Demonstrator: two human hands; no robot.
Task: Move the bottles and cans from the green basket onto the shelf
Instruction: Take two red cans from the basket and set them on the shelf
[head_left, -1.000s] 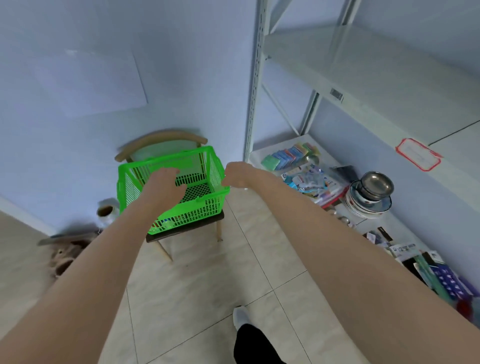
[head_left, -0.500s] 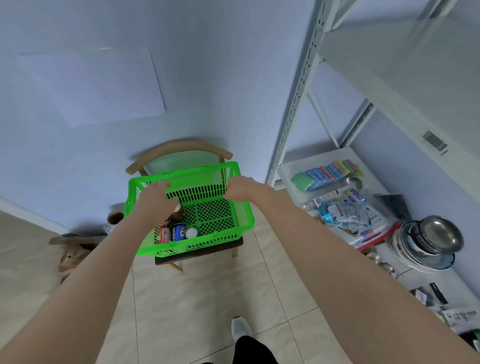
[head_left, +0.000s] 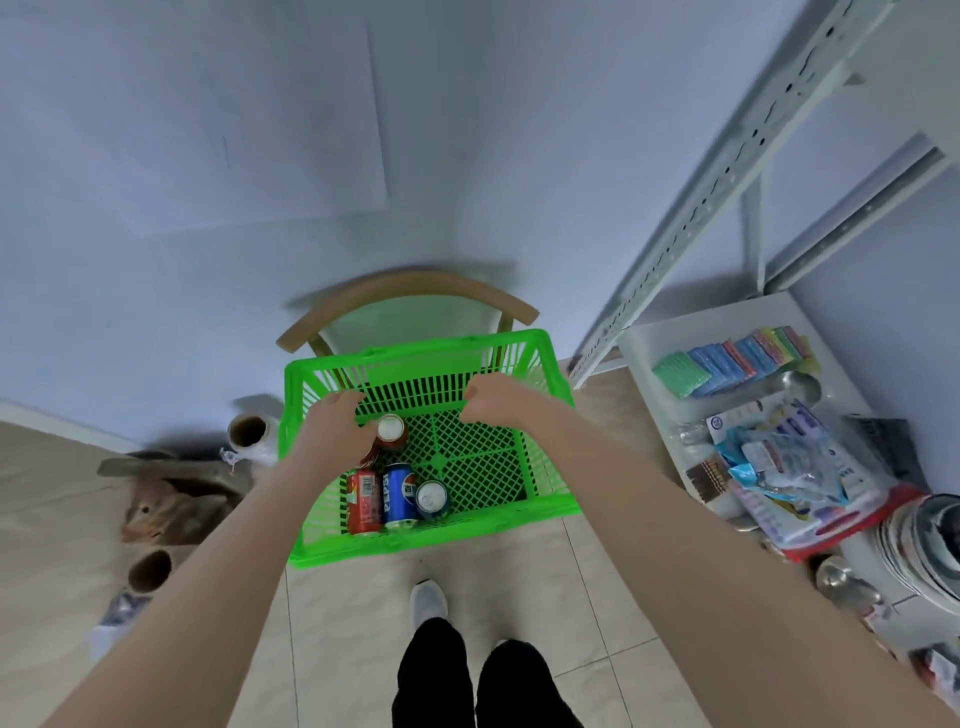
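1. The upright can (head_left: 390, 429) stands on the floor of the green basket (head_left: 415, 349), touching the thumb side of the left hand's fingers. Three more lie toward the wrist from those fingers, packed together in the near-left corner: a red can (head_left: 363, 501) and a blue Pepsi can (head_left: 400, 493) on their sides, and a silver-topped can (head_left: 432, 500) beside them. No bottle shows.
2. Handling, as I judge it: if full, each can is moderately heavy for its size, with stiff, smooth walls that could slip. A wrap round the middle of the body should hold better than a pinch at the rim. The lying ones may roll when nudged.
3. The left hand (head_left: 332, 436) is down inside the basket, fingers curled against the upright can's left side. Whether they close round it I cannot tell, as the palm hides the contact.
4. The right hand (head_left: 493, 402) hovers over the mesh floor near the far wall, well apart from every can. Its fingers are curled under and seem to hold nothing, though the tips are hidden.
5. The basket sits on a chair (head_left: 410, 291). The shelf (head_left: 676, 249) stands beyond the right hand's fingers, its bottom board carrying packets (head_left: 779, 457).
6. Against half a second ago, the view has tipped downward, so the basket sits more centrally and all four cans show. A second ago they were largely hidden. The hands have barely shifted relative to the basket, the left a little deeper.
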